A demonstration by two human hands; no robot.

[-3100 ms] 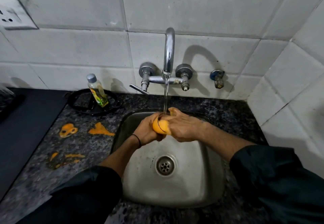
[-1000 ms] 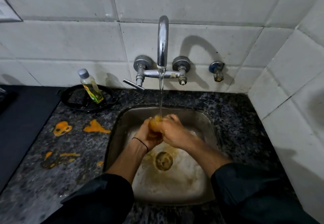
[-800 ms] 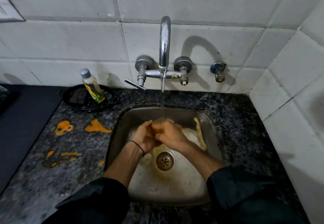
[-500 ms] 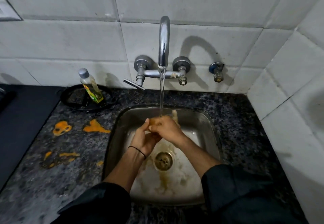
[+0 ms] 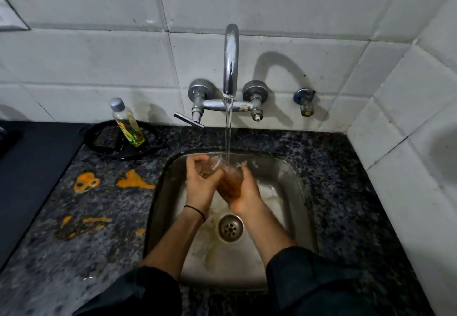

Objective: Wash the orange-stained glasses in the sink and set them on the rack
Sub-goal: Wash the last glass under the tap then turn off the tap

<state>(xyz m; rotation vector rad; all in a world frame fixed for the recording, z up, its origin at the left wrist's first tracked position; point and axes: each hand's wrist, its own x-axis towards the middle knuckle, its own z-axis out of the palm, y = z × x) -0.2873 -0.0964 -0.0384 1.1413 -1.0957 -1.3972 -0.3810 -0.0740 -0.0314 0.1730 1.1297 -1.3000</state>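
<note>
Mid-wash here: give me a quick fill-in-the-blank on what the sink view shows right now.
1. Both hands hold the glass under the running ____.
2. The soap bottle stands on a black ____.
3. Orange spills lie on the counter to the ____ of the sink.

Missing: water; tray; left

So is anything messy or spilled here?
Yes. Orange splotches lie spilled on the dark speckled counter, left of the sink, with more smears nearer the camera. The basin around the drain is streaked brownish. The bottle on the black ring leans to one side.
</note>
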